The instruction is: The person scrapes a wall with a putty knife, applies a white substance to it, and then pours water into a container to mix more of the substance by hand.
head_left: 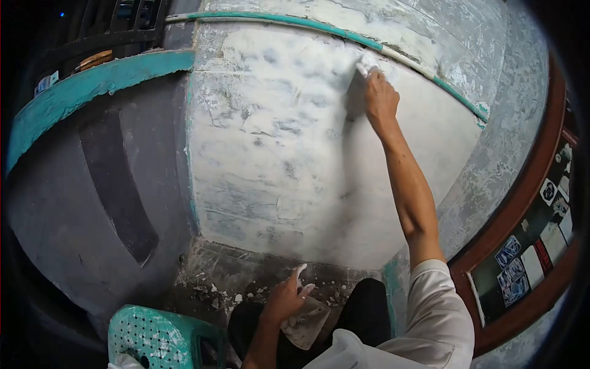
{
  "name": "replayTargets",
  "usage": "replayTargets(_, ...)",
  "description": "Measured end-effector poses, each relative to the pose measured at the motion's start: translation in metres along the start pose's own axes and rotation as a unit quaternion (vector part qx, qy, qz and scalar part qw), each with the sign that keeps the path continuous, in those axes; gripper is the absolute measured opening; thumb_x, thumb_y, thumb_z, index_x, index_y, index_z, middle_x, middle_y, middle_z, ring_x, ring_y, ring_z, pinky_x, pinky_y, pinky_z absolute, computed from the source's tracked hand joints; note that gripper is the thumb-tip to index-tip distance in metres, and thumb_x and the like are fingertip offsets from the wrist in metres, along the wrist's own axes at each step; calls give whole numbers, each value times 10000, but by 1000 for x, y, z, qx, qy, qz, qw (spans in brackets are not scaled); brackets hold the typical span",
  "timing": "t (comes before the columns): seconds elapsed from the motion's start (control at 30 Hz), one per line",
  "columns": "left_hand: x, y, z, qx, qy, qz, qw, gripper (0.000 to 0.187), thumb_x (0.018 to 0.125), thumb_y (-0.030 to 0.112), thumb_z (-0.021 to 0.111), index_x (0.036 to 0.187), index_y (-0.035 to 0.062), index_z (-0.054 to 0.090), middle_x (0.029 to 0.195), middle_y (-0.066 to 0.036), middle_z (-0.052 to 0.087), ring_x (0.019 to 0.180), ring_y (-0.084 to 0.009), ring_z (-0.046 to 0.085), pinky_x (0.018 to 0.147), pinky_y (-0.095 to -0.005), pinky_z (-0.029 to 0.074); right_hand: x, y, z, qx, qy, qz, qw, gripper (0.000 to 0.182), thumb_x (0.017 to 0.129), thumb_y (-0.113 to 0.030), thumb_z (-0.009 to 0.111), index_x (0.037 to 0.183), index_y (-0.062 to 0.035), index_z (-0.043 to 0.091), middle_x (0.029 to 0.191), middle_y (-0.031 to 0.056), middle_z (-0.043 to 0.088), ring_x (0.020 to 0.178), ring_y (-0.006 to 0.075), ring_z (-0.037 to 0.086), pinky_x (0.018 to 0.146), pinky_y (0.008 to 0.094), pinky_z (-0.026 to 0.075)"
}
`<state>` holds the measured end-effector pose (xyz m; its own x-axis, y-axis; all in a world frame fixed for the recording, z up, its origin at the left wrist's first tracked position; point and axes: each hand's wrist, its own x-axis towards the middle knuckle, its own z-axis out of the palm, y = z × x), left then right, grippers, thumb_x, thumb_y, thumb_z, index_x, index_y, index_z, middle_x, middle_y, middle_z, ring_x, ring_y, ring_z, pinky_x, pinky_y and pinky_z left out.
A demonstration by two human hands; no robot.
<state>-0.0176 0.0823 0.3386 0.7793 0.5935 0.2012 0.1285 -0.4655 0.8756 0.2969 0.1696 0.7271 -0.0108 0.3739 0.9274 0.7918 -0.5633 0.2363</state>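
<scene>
My right hand [381, 98] is raised on an outstretched arm to the upper part of the white-smeared wall [276, 141]. Its fingers are closed round a small whitish tool [367, 63], which lies against the wall just below the teal and white pipe. Low in front of my knees, my left hand [289, 297] has white paste on its fingertips. Thumb and index finger stand apart there, over a flat, pale-smeared plate [306, 323]. How the other left fingers meet the plate is hidden.
A green perforated stool [150, 335] stands at lower left. White crumbs [215, 301] litter the floor by the wall's foot. A teal ledge [92, 89] juts out at left. At right is a brown wooden frame [510, 246] with stickers. A whitish plastic object [353, 353] is at the bottom.
</scene>
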Motion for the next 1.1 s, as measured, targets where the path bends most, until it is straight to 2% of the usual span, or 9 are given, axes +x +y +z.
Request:
replayTargets(0.17, 8, -9, 10, 46, -22, -13, 999, 661, 970, 454, 623, 1493, 102, 422, 993, -275, 706, 945, -486, 678, 827, -550, 536, 41, -13, 39, 44, 38, 51, 997, 159, 905, -145, 519, 986, -42, 609, 977, 217, 719, 815, 447, 698, 679, 575, 542)
replayTargets(0.4, 7, -18, 14, 32, -25, -25, 999, 703, 968, 476, 620, 1483, 41, 423, 1014, -273, 707, 962, -489, 678, 851, -540, 541, 38, -106, 75, 89, 83, -150, 981, 122, 860, -92, 547, 902, -19, 635, 824, 189, 705, 668, 339, 698, 594, 490, 549)
replayTargets(0.5, 5, -4, 1, -5, -31, -36, 999, 706, 964, 453, 639, 1477, 20, 421, 1045, -264, 709, 986, -470, 680, 862, -530, 541, 1, -119, 75, 71, 66, -256, 962, 223, 849, -94, 576, 1033, 4, 652, 835, 167, 697, 707, 325, 706, 582, 455, 557)
replayTargets(0.73, 2, -1, 1, 38, -25, -9, 999, 696, 966, 449, 642, 1465, 15, 427, 1045, -255, 715, 985, -462, 685, 855, -524, 543, 38, -67, 41, -11, 136, -197, 971, 325, 889, -142, 584, 1167, 20, 631, 965, 160, 703, 814, 325, 713, 564, 412, 577)
replayTargets(0.83, 6, -5, 7, 64, -10, -13, 998, 684, 967, 462, 631, 1465, 37, 436, 1032, -258, 715, 987, -467, 682, 859, -523, 543, 68, -72, 58, -23, 110, -183, 977, 357, 879, -129, 586, 1195, 33, 622, 995, 159, 701, 798, 329, 706, 546, 415, 567)
replayTargets(0.9, 9, -1, 7, 57, -51, -55, 996, 671, 971, 439, 642, 1530, 168, 386, 1076, -230, 718, 1045, -444, 676, 906, -516, 519, 61, -90, 80, 1, 142, -210, 967, 332, 865, -127, 596, 1160, 24, 628, 981, 164, 698, 771, 328, 702, 533, 428, 548)
replayTargets(1.0, 8, 1, 6, 37, -35, -41, 998, 666, 972, 436, 642, 1527, 167, 390, 1067, -229, 721, 1034, -445, 680, 894, -518, 523, -13, -126, 122, 49, 137, -338, 930, 279, 847, -123, 600, 1103, -15, 628, 952, 154, 682, 698, 314, 679, 547, 442, 523)
replayTargets(1.07, 7, -4, 9, 41, -20, -30, 999, 661, 968, 445, 636, 1497, 113, 419, 1033, -252, 716, 1004, -463, 679, 876, -527, 532, -55, -143, 105, 98, 31, -373, 922, 253, 870, -137, 593, 1093, -23, 629, 851, 145, 699, 734, 316, 705, 563, 450, 524)
replayTargets(1.1, 3, -6, 8, 45, -13, -25, 999, 665, 964, 454, 629, 1467, 60, 447, 1000, -275, 711, 974, -481, 677, 857, -535, 542, -61, -152, 64, 89, -158, -332, 926, 225, 891, -126, 579, 1082, -17, 624, 816, 133, 714, 765, 333, 720, 627, 456, 562)
